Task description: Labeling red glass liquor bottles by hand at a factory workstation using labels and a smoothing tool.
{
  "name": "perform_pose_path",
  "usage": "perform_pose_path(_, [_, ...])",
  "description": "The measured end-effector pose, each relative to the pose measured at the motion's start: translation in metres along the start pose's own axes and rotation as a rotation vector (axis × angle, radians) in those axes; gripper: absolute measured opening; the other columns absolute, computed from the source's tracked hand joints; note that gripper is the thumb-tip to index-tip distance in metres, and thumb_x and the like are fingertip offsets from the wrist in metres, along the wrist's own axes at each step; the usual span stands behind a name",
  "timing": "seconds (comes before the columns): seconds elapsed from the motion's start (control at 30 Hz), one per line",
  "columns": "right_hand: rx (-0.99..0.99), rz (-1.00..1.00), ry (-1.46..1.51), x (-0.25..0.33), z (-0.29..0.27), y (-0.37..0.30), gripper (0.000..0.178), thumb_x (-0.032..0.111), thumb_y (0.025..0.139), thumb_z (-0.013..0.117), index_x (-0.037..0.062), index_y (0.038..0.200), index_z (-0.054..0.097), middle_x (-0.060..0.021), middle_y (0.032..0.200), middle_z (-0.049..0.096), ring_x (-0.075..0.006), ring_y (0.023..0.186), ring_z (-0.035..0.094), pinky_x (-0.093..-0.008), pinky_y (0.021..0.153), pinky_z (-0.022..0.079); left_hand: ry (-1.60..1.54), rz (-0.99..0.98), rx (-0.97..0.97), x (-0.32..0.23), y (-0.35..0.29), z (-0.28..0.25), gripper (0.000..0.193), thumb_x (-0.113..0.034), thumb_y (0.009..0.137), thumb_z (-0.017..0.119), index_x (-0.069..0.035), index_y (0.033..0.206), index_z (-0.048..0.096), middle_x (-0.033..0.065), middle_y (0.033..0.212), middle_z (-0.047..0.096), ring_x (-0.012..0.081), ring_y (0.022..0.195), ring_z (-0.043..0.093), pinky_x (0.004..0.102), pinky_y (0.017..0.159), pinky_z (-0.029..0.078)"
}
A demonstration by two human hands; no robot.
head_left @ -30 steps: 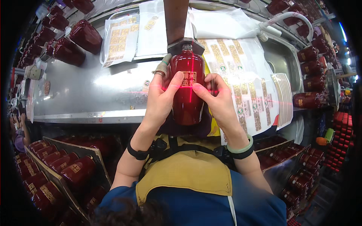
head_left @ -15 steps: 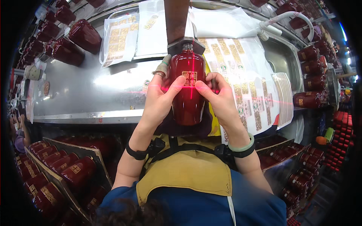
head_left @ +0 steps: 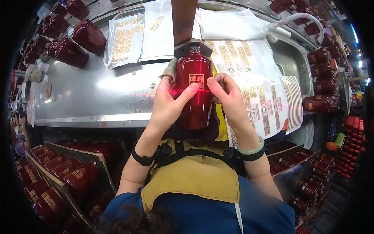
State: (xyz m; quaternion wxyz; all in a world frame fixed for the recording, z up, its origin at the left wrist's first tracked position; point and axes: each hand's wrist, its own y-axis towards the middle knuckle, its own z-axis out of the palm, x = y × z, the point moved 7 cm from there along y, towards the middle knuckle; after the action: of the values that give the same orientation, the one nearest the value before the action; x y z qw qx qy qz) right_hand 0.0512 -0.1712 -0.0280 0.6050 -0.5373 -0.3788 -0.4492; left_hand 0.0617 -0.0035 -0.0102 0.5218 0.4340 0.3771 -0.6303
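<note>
A dark red glass bottle (head_left: 193, 107) with a clear glass neck lies in front of me, its neck against a dark angular block (head_left: 202, 42) below a brown post. Red laser lines cross on its gold square label (head_left: 193, 76). My left hand (head_left: 171, 93) is closed round the bottle's left side, with the thumb pressing on the lower part of the label and a cloth cover on one finger. At the right side, my right hand (head_left: 228, 91) has curled fingers and its thumb tip at the bottle's edge. Dark cloth (head_left: 183, 133) lies beneath the bottle.
Sheets of gold labels (head_left: 257, 85) lie to the right, and another label sheet (head_left: 124, 39) lies at the back left on the metal table (head_left: 93, 93). Red bottles (head_left: 89, 37) stand at the back left. Crates of bottles (head_left: 70, 183) flank me. A white faucet (head_left: 300, 17) overhangs a sink.
My right thumb has come off the label and moved right to the bottle's edge. My left thumb has slid right and down across the label. The bottle has hardly moved.
</note>
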Motion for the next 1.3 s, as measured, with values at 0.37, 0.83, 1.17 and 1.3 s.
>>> perform_pose_path(0.37, [0.017,-0.705,-0.651,0.103,0.016,-0.004,0.025,-0.002,0.091,0.064,0.0016,0.116,0.062,-0.0167,0.098,0.067,-0.0338,0.095,0.066,-0.0403,0.084,0.052,0.046,0.071,-0.009,-0.005,0.0,0.003,0.076,-0.005,0.093,0.072,0.01,0.153,0.029,0.0169,0.139,0.056,0.0192,0.123,0.059,0.0329,0.106,0.049])
perform_pose_path(0.83, [0.243,-1.374,-1.21,0.134,0.086,0.004,0.015,0.012,0.08,0.067,0.0138,0.095,0.07,-0.0027,0.081,0.066,-0.0238,0.083,0.063,-0.0354,0.069,0.051,0.021,0.083,-0.136,-0.014,-0.007,-0.045,0.08,-0.054,0.11,0.025,0.01,0.157,0.018,0.0281,0.161,0.031,0.0323,0.152,0.03,0.0425,0.126,0.022])
perform_pose_path(1.17, [0.614,-1.479,-0.819,0.073,0.032,-0.047,0.029,-0.002,0.078,0.072,0.0103,0.105,0.076,-0.0064,0.108,0.075,-0.0171,0.079,0.065,-0.0309,0.067,0.05,0.036,0.007,-0.086,-0.003,0.005,-0.031,0.074,-0.051,0.111,0.02,0.007,0.157,0.023,0.0234,0.161,0.035,0.0316,0.152,0.032,0.0435,0.126,0.022])
perform_pose_path(1.3, [0.218,-1.465,-0.97,0.091,0.022,-0.032,0.027,0.001,0.077,0.072,0.0158,0.1,0.078,-0.0014,0.103,0.077,-0.016,0.077,0.064,-0.0304,0.07,0.047,-0.017,0.013,-0.066,0.0,0.012,-0.011,0.063,-0.03,0.11,0.047,0.008,0.156,0.029,0.0206,0.157,0.04,0.0254,0.144,0.041,0.0379,0.121,0.031])
